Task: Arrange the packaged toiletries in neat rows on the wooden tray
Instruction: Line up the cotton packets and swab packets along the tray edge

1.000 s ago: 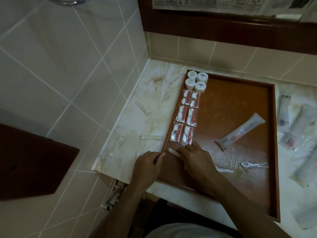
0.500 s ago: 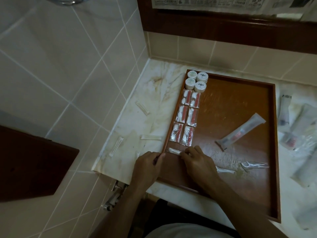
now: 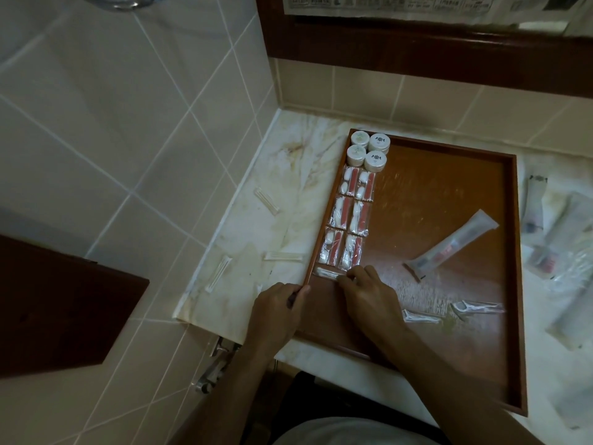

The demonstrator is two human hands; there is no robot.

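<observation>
Wooden tray, right hand fingertips pressing small packet, left hand pinching rim

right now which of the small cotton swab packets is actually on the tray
The swab packet under the right hand's fingertips, just below the red-and-white packets. The other swab packets lie on the marble counter.

Your left hand sits knuckles up, its fingers curled and the thumb tip pressed forward, pinched closed on an edge. Your right hand lies just beside it, palm down, back to the camera, fingers bent and bunched together with the tips pressing down. Both forearms run up from the lower frame, bare, the right one angled in from the lower right.
</observation>
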